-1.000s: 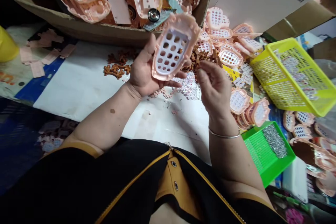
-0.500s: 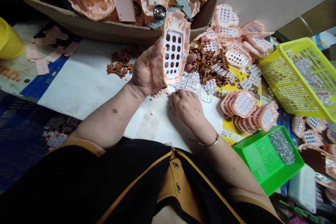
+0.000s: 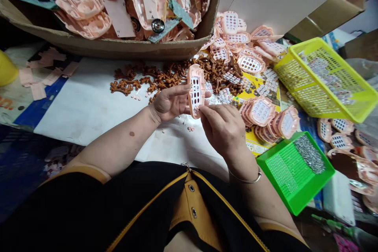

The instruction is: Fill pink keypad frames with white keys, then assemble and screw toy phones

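Now the left hand is holding a pink shell upright above the white sheet, its thumb lying along the near edge and its fingers spreading out behind. Over on the other side, the right hand is closing in at the shell's lower end, thumb and forefinger bunching together right against the rim; whether they are pinching the edge itself or some small part, I can't tell. The shell is showing its white panel of holes, turned partly sideways. Just beyond, brown pieces are lying heaped below the cardboard box. To the right, stacked shells are leaning together, and behind them the yellow basket is tilting. Closer in, the green tray is holding a pile of small metal pieces at its far end.
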Available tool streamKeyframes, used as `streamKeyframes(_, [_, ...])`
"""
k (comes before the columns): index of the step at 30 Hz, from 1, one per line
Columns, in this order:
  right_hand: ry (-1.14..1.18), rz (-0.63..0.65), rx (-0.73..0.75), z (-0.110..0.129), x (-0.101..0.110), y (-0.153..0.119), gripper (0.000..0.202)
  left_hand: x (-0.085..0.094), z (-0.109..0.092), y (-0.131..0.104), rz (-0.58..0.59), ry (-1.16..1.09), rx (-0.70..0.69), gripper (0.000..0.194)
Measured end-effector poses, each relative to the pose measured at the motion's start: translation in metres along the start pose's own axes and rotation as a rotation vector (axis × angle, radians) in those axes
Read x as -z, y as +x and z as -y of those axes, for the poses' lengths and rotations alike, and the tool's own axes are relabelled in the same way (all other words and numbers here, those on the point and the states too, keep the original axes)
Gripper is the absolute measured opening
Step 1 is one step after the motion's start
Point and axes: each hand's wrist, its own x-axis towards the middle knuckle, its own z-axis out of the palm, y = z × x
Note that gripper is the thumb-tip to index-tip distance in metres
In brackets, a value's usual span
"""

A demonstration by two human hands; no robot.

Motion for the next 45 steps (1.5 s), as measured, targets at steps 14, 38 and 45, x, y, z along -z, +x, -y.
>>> streamKeyframes(14, [0.18, 0.007, 0.079, -0.021, -0.001, -0.005, 0.047, -0.008, -0.001, -0.001, -0.047, -0.186, -0.064, 0.046])
streamKeyframes(38, [0.266, 0.139, -1.008, -0.227, -0.039, 0.055, 0.032, 0.003, 0.002, -0.001, -0.014, -0.082, -0.004, 0.052])
streamKeyframes(45, [0.873, -0.035, -1.047, -0.155, -0.008, 0.014, 0.044, 0.007, 0.004, 0.0, 0.007, -0.049, -0.039, 0.052])
